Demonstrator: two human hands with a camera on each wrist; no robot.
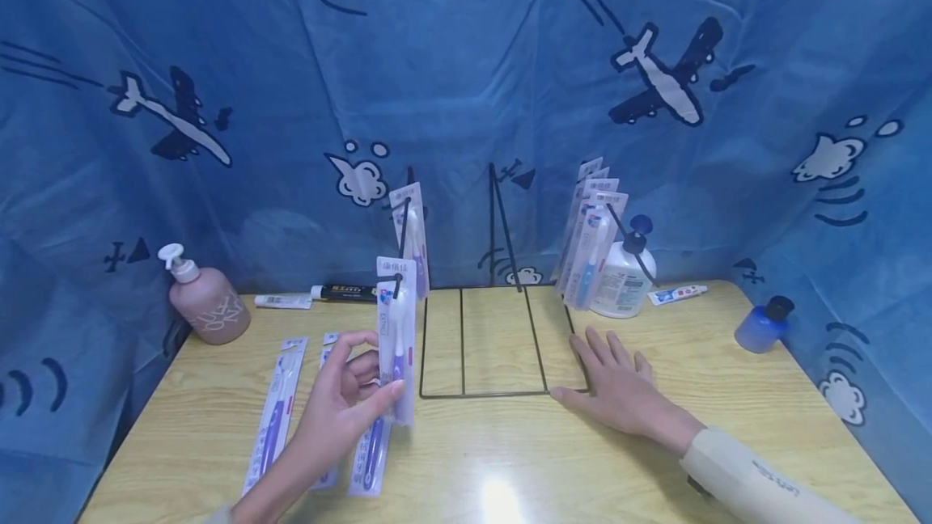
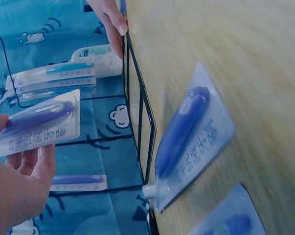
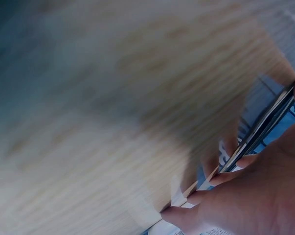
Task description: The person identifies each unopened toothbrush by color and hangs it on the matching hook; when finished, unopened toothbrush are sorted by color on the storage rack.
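Note:
My left hand pinches the lower end of a packaged purple toothbrush between thumb and fingers. That pack stands upright, its top hole at the front tip of the left hook of a black wire rack. Another packaged toothbrush hangs farther back on this hook. Several toothbrush packs hang on the right hook; the middle hook is bare. With fingers spread, my right hand rests over the right front corner of the rack's base. In the left wrist view, the held pack shows its purple handle.
Three toothbrush packs lie left of the rack, one partly behind my left hand. A pink pump bottle, a white tube and a black tube are back left. Rightward are a white pump bottle, toothpaste and a blue bottle.

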